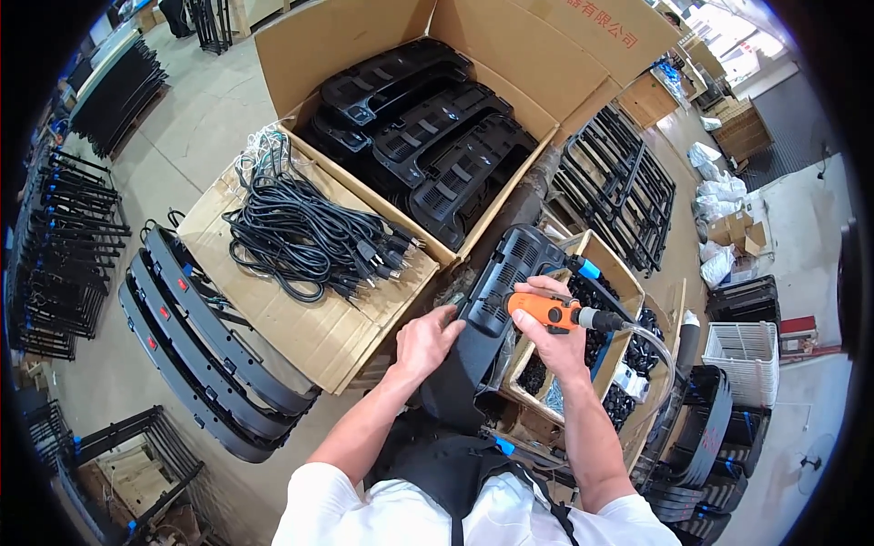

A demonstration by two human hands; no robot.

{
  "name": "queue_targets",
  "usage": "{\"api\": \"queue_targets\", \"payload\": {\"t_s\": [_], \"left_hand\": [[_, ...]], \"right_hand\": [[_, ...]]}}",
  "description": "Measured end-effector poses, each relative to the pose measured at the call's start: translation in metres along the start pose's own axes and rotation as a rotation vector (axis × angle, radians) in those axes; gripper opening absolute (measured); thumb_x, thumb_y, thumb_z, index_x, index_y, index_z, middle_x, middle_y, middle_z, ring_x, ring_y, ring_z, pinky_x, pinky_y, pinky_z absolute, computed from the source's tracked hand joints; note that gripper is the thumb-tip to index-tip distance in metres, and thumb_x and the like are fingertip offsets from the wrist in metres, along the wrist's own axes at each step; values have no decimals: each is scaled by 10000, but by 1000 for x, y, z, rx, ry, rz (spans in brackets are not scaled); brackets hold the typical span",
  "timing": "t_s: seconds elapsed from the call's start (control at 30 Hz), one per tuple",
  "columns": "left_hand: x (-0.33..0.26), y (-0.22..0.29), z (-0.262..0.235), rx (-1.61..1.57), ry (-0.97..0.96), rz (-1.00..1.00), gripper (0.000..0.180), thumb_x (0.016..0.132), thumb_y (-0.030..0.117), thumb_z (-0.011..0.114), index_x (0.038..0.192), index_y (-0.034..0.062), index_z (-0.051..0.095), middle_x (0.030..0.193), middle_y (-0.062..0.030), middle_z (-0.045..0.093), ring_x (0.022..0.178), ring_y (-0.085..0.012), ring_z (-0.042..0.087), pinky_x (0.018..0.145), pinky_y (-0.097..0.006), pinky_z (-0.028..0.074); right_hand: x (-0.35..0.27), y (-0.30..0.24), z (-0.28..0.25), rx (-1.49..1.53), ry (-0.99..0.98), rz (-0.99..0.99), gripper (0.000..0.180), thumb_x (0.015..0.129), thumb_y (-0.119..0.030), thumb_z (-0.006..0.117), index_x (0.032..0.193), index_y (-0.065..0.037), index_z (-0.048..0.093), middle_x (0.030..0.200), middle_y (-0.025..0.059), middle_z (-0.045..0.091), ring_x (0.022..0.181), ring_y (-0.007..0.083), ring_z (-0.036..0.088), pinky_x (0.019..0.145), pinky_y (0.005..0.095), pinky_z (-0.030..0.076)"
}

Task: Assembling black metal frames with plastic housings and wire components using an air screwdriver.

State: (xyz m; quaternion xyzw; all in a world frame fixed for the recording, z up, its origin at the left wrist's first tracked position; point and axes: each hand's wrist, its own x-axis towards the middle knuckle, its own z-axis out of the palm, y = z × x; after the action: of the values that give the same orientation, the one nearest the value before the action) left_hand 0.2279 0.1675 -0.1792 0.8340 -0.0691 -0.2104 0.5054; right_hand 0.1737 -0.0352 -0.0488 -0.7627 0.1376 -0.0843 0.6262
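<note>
My right hand (557,341) is closed round an orange air screwdriver (542,309), held over a black plastic cover (519,264) with vent slots. A clear hose (669,369) curves away from the tool's dark connector. The tool's tip is hard to make out against the cover. At the cover's left edge, my left hand (423,344) grips with bent fingers; whether a small part is also between them is hidden. The cover lies slanting in front of me, its lower end close to my body.
A large open carton (510,196) with several black covers stands ahead. Bundled black power cords (300,227) lie on cardboard at left. A divided wooden tray (628,341) of small parts sits at right. Curved grey panels (200,337) stand lower left, black metal frames (619,187) beyond.
</note>
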Motion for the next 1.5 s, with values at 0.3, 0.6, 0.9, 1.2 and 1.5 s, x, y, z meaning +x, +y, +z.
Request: {"api": "queue_targets", "payload": {"t_s": [0.3, 0.6, 0.9, 1.2, 1.5], "left_hand": [[1, -10, 20, 236, 44, 239, 414, 996, 321, 704, 1369, 142, 690, 1000, -159, 763, 927, -373, 738, 786, -498, 579], [-1, -8, 18, 254, 24, 229, 412, 1004, 320, 690, 1374, 140, 687, 1041, -158, 764, 943, -378, 739, 791, -499, 584], [-2, -1, 11, 231, -49, 140, 428, 1022, 320, 667, 1388, 100, 685, 1141, -189, 770, 1060, -345, 746, 913, -445, 581], [-56, -13, 31, -1341, -454, -462, 279, 1146, 206, 480, 1274, 5, 624, 1062, -64, 691, 820, -139, 654, 678, -288, 537], [-77, -34, 55, -1211, -573, -452, 233, 1159, 204, 485, 1261, 42, 617, 998, -38, 680, 795, -131, 625, 682, -280, 516]], "right_hand": [[2, 6, 1, 27, -8, 25, 521, 907, -67, 822, 1378, -46, 602, 1291, 106, 702, 1185, 176, 662, 1067, 343, 530], [10, 18, 11, -23, -21, 17, 515, 900, -77, 828, 1365, -43, 611, 1256, 102, 712, 1156, 171, 676, 1047, 336, 543], [20, 29, 23, -192, -81, -45, 432, 909, -108, 819, 1302, -53, 649, 1199, 77, 713, 1102, 157, 683, 983, 326, 558], [22, 23, 26, -289, -159, -1, 333, 915, -75, 809, 1222, -46, 684, 1197, 71, 726, 1070, 148, 683, 961, 317, 558], [13, 25, 26, -115, -88, -44, 497, 893, -39, 818, 1351, -26, 624, 1247, 94, 724, 1135, 169, 679, 1019, 342, 550]]}}
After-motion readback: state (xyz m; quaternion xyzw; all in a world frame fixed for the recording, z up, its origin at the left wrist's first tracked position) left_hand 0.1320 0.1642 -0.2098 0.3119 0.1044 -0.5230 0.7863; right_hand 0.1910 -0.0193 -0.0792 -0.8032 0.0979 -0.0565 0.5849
